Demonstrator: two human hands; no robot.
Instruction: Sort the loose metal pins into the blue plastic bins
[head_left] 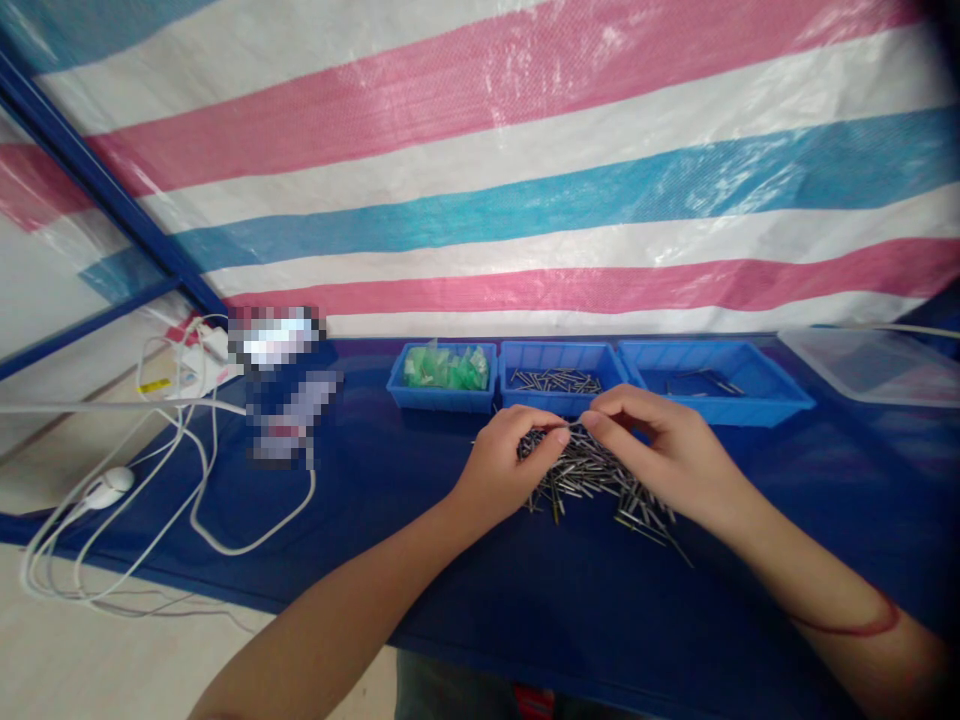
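A heap of thin metal pins (600, 485) lies on the blue table (420, 560) in front of me. My left hand (510, 460) hovers over the heap's left side with fingers curled, thumb and forefinger pinched. My right hand (660, 440) sits over the heap's right side, also pinched. The fingertips of both hands meet on one thin pin (574, 425) held just above the heap. Behind them stand three blue trays: one with green parts (444, 368), one with metal pins (555, 380), and one nearly bare (712, 380).
White cables (187, 470) and a white plug (109, 487) trail over the table's left part near blurred items (281, 385). A clear plastic lid (877, 365) lies at the far right. A striped tarpaulin (525, 180) hangs behind the table. The table's front edge runs close to me.
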